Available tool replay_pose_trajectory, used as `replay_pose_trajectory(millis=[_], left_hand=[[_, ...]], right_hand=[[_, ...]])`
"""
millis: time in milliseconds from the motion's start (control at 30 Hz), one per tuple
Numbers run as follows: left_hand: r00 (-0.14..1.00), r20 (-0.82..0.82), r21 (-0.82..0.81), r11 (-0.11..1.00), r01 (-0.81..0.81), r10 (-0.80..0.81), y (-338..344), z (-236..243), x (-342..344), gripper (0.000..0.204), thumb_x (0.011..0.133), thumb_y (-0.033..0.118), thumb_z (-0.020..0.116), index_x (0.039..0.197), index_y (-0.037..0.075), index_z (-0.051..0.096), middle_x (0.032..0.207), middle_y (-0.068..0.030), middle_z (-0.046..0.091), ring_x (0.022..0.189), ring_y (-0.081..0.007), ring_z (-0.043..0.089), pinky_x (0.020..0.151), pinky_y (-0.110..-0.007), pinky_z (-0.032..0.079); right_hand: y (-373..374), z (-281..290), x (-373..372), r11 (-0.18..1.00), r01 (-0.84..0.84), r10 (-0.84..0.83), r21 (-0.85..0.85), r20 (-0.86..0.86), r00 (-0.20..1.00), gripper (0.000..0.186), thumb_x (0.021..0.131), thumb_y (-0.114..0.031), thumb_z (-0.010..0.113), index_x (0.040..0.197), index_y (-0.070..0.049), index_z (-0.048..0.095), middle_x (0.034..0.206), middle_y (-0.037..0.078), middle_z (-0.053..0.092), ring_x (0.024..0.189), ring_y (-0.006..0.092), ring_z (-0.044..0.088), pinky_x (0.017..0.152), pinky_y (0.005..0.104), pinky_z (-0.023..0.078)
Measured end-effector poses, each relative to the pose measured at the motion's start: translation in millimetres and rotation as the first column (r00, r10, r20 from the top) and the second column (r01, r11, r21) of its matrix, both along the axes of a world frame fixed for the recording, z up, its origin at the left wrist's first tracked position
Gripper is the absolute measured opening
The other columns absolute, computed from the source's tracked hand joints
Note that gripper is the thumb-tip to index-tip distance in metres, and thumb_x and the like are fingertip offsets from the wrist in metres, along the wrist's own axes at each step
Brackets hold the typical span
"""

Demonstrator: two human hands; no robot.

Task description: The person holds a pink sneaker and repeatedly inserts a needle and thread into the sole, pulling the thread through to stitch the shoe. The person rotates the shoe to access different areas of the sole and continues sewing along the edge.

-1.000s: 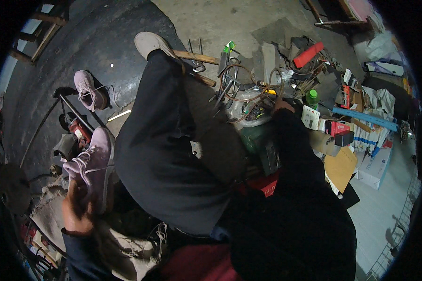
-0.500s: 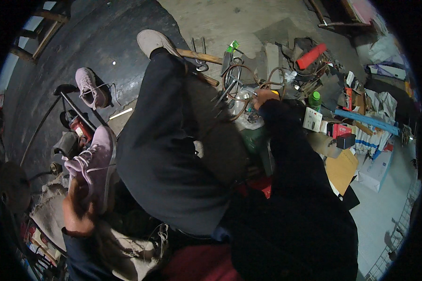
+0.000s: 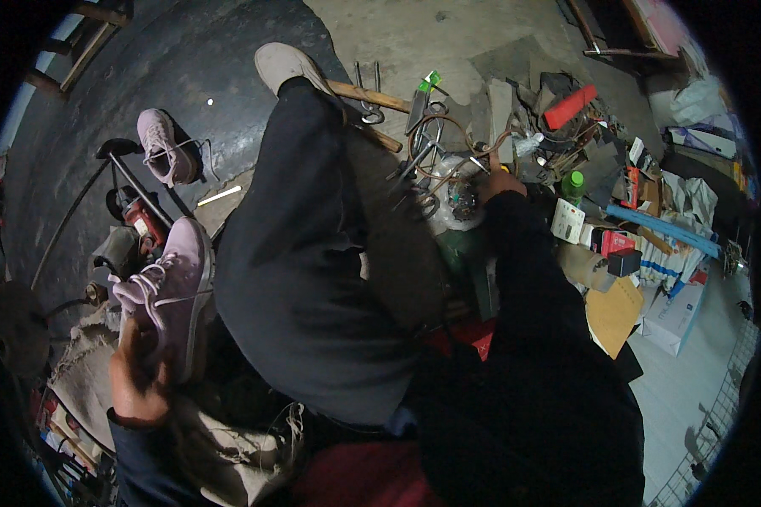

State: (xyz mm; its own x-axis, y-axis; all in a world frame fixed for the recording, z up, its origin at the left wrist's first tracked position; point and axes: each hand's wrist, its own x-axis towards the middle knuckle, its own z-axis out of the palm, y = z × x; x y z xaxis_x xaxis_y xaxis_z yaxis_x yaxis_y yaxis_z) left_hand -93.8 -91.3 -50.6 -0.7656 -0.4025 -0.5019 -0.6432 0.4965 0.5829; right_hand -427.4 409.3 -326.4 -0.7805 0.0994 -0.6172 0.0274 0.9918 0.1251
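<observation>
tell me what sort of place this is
Probably a small repair workshop, perhaps for shoes: the left hand holds a pink lace-up shoe, another pink shoe rests beyond it, and metal hand tools lie near the right hand.

dark trousers [image 3: 296, 287], a pale round-toed shoe [image 3: 286, 68] and long dark sleeves [image 3: 533, 338] are worn, the hands [image 3: 137, 387] bare.

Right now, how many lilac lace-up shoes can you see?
2: one lilac shoe in the left hand, another lilac shoe on the dark mat. Others could be hidden in the clutter.
</observation>
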Motion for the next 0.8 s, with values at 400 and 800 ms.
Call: replay_pose_trajectory(millis=[400,800], left_hand=[[0.999,-0.016,-0.041,0.998,-0.040,0.039,-1,-4,9,0.065,0.080,-0.007,0.058,0.143,-0.005,0.041,0.121,-0.0238,0.062,0.118,-0.0339,0.060,0.100,-0.041,0.047],[0.994,0.093,-0.054,0.996,0.066,-0.061,-14,-1,11,0.069,0.078,-0.008,0.058,0.145,-0.007,0.037,0.130,-0.0261,0.057,0.123,-0.0344,0.057,0.103,-0.042,0.046]], right_hand=[[14,-50,-22,0.972,-0.232,0.230,0.019,0.090,0.969,0.050,0.082,-0.032,0.073,0.129,-0.020,0.063,0.120,0.015,0.066,0.112,0.0340,0.064,0.093,0.0467,0.054],[32,-19,-14,0.932,-0.304,0.225,-0.196,-0.345,0.911,0.035,0.082,-0.031,0.072,0.115,-0.020,0.067,0.107,0.016,0.067,0.097,0.0385,0.067,0.083,0.0472,0.055]])
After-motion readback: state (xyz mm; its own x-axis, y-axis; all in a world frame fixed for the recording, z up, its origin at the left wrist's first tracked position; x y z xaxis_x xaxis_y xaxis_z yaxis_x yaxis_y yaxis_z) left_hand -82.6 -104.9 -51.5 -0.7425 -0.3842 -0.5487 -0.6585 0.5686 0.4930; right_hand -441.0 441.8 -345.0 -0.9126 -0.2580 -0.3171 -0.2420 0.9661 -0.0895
